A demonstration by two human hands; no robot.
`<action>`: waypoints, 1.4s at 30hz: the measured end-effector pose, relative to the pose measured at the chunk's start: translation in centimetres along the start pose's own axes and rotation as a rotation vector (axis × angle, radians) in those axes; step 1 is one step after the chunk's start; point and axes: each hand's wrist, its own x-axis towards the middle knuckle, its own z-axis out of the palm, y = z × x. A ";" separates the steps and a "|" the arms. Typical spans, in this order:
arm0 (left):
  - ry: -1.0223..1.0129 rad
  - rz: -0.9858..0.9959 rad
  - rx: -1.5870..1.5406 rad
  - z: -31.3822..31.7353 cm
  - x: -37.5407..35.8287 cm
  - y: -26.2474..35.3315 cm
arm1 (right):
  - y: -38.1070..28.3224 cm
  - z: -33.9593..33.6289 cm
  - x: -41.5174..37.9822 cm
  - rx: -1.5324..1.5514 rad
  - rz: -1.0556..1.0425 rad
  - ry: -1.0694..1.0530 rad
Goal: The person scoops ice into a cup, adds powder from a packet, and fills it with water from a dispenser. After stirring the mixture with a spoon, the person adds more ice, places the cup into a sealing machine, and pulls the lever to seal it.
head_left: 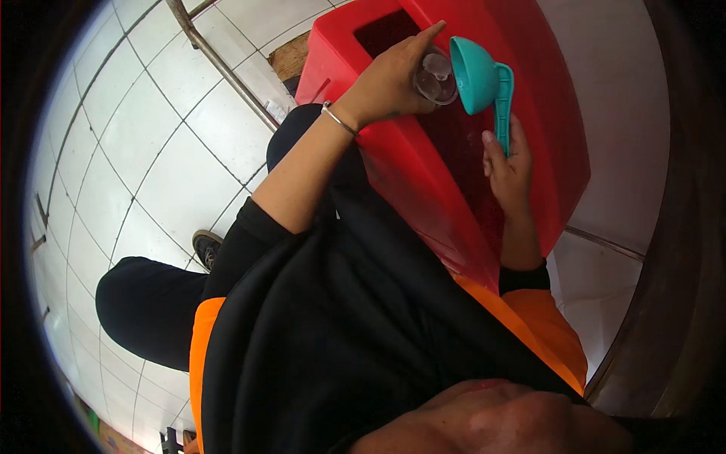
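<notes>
My left hand (387,85), with a bracelet at the wrist, is closed around a clear plastic cup (436,82). Clear lumps show inside the cup. In my right hand (510,168) is the handle of a teal plastic ladle (476,77). Its bowl is tilted toward the cup, with the rim close to it. Both hands are over a big red plastic container (404,178), whose long top opening (457,144) looks dark red inside.
White floor tiles (170,151) spread out on the left. A metal rail (227,72) runs beside the container, near a piece of wood (291,57). My knee (151,310) and a shoe (206,246) are lower left. A pale surface (620,113) lies to the right.
</notes>
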 end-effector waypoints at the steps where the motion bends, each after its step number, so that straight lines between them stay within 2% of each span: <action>1: 0.014 0.016 0.050 -0.1 0.0 0.0 | -0.3 0.0 0.2 0.002 0.000 -0.005; 4: -0.005 -0.011 -0.008 -0.4 0.2 0.0 | -1.6 -0.4 1.0 0.078 -0.082 0.076; 6: 0.004 -0.002 -0.078 -0.7 0.3 0.1 | -2.0 -1.0 1.3 0.182 0.101 -0.102; 7: 0.011 0.007 -0.144 -0.7 0.3 0.1 | -2.2 -1.4 1.2 0.179 0.104 -0.098; 11: 0.042 -0.031 -0.125 -1.2 -0.1 0.5 | -5.1 -5.2 0.6 -0.054 0.137 0.012; 13: 0.051 -0.109 -0.314 -1.6 0.3 1.5 | -5.6 -7.9 -0.2 -0.139 0.173 0.051; 15: 0.083 -0.080 -0.297 -1.5 0.3 1.6 | -5.0 -9.2 -1.4 -0.772 0.141 -0.336; 17: 0.127 -0.051 -0.283 -1.4 0.1 1.8 | -1.2 -5.5 -1.1 -1.046 0.057 -0.459; 19: 0.107 -0.061 -0.237 -1.8 0.2 2.3 | 2.0 0.7 1.3 -1.028 0.211 -0.535; 20: 0.120 -0.061 -0.228 -1.5 0.2 1.8 | 2.8 3.2 2.9 -1.094 0.125 -0.558; 22: 0.227 0.036 -0.099 -0.4 0.0 0.1 | 9.2 7.4 9.1 -1.078 0.071 -0.412; 25: 0.197 -0.006 -0.097 -0.2 0.2 -0.6 | 13.6 11.6 17.1 -0.981 -0.031 -0.236; 27: 0.222 -0.006 -0.034 -0.3 0.3 -0.4 | 14.5 13.4 20.1 -0.915 -0.032 -0.225; 29: 0.190 -0.032 -0.108 -0.4 0.3 -0.5 | 15.8 14.4 21.9 -0.839 -0.009 -0.247; 30: 0.225 0.015 -0.038 -0.4 0.4 -0.7 | 16.1 14.5 22.1 -0.795 -0.002 -0.265; 33: 0.166 -0.074 -0.073 -0.6 0.5 -0.6 | 16.6 14.1 21.4 -0.618 -0.006 -0.328; 37: 0.196 -0.059 -0.069 -0.5 0.7 -1.1 | 18.9 12.8 19.3 -0.256 0.041 -0.419; 42: 0.221 -0.015 -0.056 -0.3 0.5 -0.9 | 19.9 7.8 13.0 0.165 0.142 -0.505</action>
